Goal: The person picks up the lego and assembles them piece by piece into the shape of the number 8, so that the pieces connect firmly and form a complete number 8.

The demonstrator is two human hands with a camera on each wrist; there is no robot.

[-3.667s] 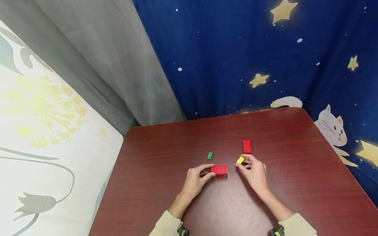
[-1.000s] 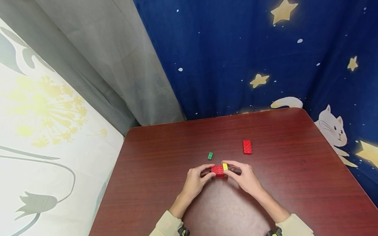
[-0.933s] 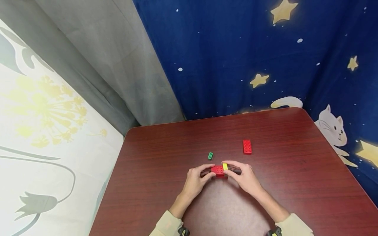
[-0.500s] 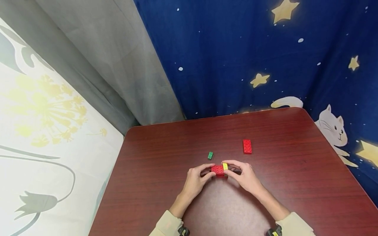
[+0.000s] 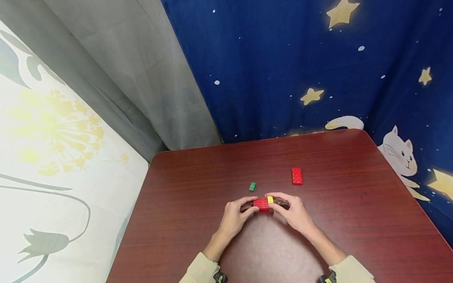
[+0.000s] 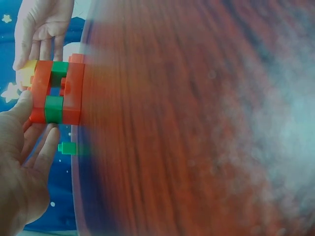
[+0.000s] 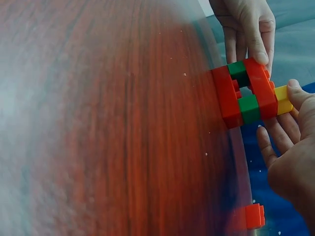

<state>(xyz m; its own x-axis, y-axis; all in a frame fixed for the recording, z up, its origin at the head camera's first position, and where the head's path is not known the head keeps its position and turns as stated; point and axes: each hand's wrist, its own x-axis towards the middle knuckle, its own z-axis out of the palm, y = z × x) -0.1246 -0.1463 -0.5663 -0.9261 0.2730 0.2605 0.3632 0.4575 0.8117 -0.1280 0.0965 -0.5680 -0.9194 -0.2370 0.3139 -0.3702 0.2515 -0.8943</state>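
Note:
A stack of toy bricks stands on the table, its upper red brick (image 5: 260, 203) with studs facing up. Both wrist views show two green bricks (image 7: 249, 108) between that upper brick and a lower red brick (image 7: 227, 97), with a gap between the greens. My left hand (image 5: 234, 215) grips the upper red brick at its left end, thumb on the near side and fingers on the far side. With thumb and fingers my right hand (image 5: 295, 213) pinches a small yellow brick (image 5: 270, 199), which sits on top of the stack at its right end.
A loose green brick (image 5: 252, 186) lies just behind the stack. Farther back to the right is a loose red brick (image 5: 296, 176). The dark wooden table (image 5: 187, 188) ends at a blue starry curtain (image 5: 269, 70) and a grey curtain (image 5: 141, 78).
Since the oldest frame my right hand has carried the yellow brick leftward onto the right end of the stack. Over the last second both hands have stayed in place.

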